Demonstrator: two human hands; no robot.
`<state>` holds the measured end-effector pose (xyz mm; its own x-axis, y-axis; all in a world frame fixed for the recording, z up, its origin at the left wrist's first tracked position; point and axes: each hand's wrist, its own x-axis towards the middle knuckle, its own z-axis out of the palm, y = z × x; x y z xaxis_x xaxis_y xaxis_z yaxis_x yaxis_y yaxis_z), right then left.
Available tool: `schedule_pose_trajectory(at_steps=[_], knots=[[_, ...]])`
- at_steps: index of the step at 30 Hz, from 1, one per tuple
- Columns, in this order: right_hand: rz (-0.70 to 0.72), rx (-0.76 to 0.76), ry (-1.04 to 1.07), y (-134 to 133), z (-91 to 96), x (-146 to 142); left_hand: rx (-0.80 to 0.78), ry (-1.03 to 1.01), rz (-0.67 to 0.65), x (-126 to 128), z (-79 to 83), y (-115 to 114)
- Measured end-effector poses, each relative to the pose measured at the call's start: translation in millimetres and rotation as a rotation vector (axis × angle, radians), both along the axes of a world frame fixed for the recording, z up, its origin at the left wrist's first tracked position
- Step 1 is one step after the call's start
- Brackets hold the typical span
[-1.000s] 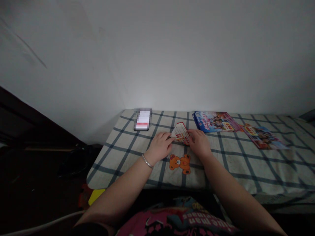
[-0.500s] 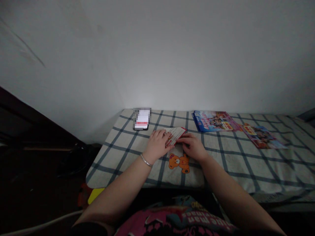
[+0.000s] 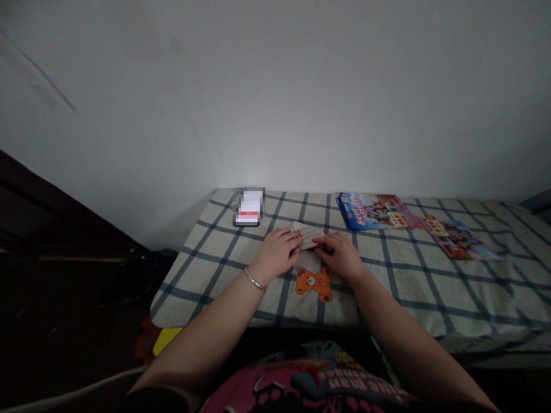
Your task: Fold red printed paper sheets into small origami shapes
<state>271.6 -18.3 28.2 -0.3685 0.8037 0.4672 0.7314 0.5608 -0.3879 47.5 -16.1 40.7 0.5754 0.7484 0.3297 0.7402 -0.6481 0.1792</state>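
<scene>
A person's left hand [image 3: 275,255] and right hand [image 3: 340,257] met over a small white card [image 3: 309,235] with red markings, which lay near the middle of a bed or table covered in white cloth with dark blue checks [image 3: 408,298]. The fingers of both hands were closed on its opposite ends, holding it between them, though how tightly could not be made out. The fingers hid part of the card, and its small print was unreadable.

Just below the card was a printed orange teddy bear [image 3: 314,285]. Up and to the left was a dark-edged rectangular object [image 3: 248,206], pixelated so that its face was hidden. Up and to the right lay a blue-edged stack of colourful booklets [image 3: 374,211], and beyond it, farther right, a single colourful booklet [image 3: 456,238]. A silver bangle [image 3: 254,279] circled the left wrist, just below and left of the card.
</scene>
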Motion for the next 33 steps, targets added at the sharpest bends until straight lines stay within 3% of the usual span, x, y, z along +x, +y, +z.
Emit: schedule_pose_trajectory(at_steps=[8, 14, 18, 27, 33], knots=[[-0.010, -0.008, -0.075, 2.9, -2.4, 0.4, -0.096, -0.061, -0.174, -3.2, -2.2, 3.9], [-0.013, -0.010, -0.064, 4.5, -4.4, 0.8, -0.159, -0.150, -0.131, -4.7, -4.2, 4.6], [0.004, -0.006, -0.082, 3.3, -2.1, 0.5, -0.116, -0.163, -0.089, -5.9, -3.4, 5.2], [-0.022, -0.017, -0.129, -2.8, 5.3, -4.0, -0.010, -0.011, 0.013, -9.7, -6.6, 7.6], [0.025, 0.003, -0.095, -1.2, 2.4, -6.3, -0.006, -0.002, -0.006, -10.4, -8.5, 9.7]])
